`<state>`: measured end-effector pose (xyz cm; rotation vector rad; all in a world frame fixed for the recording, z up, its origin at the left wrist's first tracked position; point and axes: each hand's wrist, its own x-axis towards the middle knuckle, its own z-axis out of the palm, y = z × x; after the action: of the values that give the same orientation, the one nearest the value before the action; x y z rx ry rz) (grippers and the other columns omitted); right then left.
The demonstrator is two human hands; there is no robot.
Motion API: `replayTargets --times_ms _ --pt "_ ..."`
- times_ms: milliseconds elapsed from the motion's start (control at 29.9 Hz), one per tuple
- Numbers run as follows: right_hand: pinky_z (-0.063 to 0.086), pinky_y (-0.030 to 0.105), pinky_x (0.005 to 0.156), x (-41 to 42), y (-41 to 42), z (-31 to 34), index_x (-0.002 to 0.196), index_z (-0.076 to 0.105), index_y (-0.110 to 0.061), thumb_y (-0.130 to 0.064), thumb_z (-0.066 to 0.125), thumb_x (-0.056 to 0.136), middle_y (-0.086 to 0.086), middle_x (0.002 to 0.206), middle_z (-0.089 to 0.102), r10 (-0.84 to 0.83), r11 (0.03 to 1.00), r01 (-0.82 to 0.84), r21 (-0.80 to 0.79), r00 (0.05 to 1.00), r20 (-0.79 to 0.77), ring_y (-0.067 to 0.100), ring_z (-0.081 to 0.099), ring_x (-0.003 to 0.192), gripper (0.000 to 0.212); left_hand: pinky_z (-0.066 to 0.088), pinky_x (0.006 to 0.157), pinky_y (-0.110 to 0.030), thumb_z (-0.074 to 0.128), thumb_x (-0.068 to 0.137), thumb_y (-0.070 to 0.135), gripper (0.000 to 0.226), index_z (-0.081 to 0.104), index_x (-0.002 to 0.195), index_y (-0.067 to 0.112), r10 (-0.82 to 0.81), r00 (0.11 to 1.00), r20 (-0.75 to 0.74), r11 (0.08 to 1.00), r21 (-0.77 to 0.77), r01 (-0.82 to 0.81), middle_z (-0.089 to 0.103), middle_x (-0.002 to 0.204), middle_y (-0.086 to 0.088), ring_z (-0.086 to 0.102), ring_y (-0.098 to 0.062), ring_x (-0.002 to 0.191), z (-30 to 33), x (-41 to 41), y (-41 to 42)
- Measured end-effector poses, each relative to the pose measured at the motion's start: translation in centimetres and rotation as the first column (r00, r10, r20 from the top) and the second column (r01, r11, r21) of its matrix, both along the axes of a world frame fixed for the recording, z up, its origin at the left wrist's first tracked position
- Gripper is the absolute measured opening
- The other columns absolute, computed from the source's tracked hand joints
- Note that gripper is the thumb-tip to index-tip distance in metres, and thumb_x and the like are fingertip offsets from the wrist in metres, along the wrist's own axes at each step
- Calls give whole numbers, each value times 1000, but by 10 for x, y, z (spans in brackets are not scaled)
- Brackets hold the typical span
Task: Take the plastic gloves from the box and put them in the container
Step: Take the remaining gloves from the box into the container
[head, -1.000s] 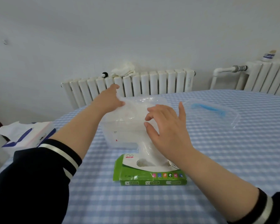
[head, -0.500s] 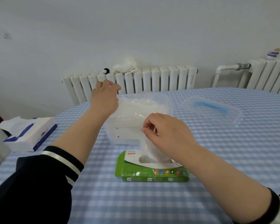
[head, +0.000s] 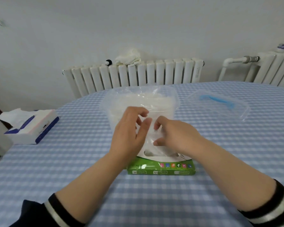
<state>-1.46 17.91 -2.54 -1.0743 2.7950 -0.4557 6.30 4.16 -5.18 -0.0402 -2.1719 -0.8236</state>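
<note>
Two hands meet over the green box [head: 161,167] on the blue checked surface [head: 72,161]. A thin plastic glove [head: 152,140] sticks up out of the box slot. It looks very light, soft and slippery, so a pinch near its top edge seems best. The right hand [head: 175,136] pinches the glove with curled fingers. The left hand [head: 129,133] is loose and open, fingertips just beside it. The clear container [head: 141,102] sits right behind, already holding gloves.
</note>
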Motion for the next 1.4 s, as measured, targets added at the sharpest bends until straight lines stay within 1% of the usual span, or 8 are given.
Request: replayTargets --times_ms 200,401,635,801,902,1002,1135,1403 --pt "37 32 61 2 -1 0 94 54 -32 -44 55 91 -8 83 60 88 995 -95 -31 981 -173 17 56 82 12 47 89 -25 78 69 49 68 41 125 37 -104 897 431 986 160 37 49 122 25 50 7 107 -26 11 3" --pt "37 28 60 -5 4 6 92 65 -24 -52 42 97 -8 76 62 68 996 -82 -37 955 -289 14 58 77 36 39 89 -14 84 66 46 101 19 143 45 -130 831 542 988 138 65 41 135 21 47 1 113 -33 12 2" --pt "45 30 72 -6 8 12 93 62 -24 -35 50 98 -15 81 62 -2 923 -66 -380 984 -176 8 57 79 17 45 76 -11 80 75 41 85 24 138 39 -146 838 526 981 184 56 51 114 26 56 5 98 -29 14 4" --pt "44 17 70 -6 10 19 87 58 -21 -27 58 95 -13 81 66 -41 671 -28 -741 996 -75 2 59 78 10 38 67 -12 79 76 42 61 41 124 31 -116 824 554 990 136 48 53 82 9 53 -4 84 -29 12 5" --pt "44 13 68 -6 14 26 84 56 -16 -31 61 93 0 82 69 -74 497 14 -867 997 -26 2 59 75 19 42 87 -15 79 74 44 67 42 130 37 -143 817 559 988 134 81 57 109 23 55 3 100 -31 12 3" --pt "55 40 74 -9 16 31 82 56 -7 -36 62 92 10 83 70 -59 363 90 -927 996 74 27 67 83 32 38 90 -11 78 70 51 72 36 128 51 -166 826 540 984 141 105 42 117 37 45 15 105 -26 15 4" --pt "51 18 69 -6 17 35 80 52 -2 -24 58 96 -2 82 75 -10 271 157 -950 987 160 12 71 83 28 38 98 -20 38 78 81 53 41 125 55 -193 914 357 980 123 158 48 126 30 44 2 119 -19 18 4" --pt "50 32 77 -2 18 39 75 45 -6 -20 55 97 -6 93 75 59 289 210 -934 970 236 18 73 71 28 42 82 -21 32 81 77 69 63 121 29 -360 921 147 728 662 179 70 113 14 60 -2 96 32 1 17"
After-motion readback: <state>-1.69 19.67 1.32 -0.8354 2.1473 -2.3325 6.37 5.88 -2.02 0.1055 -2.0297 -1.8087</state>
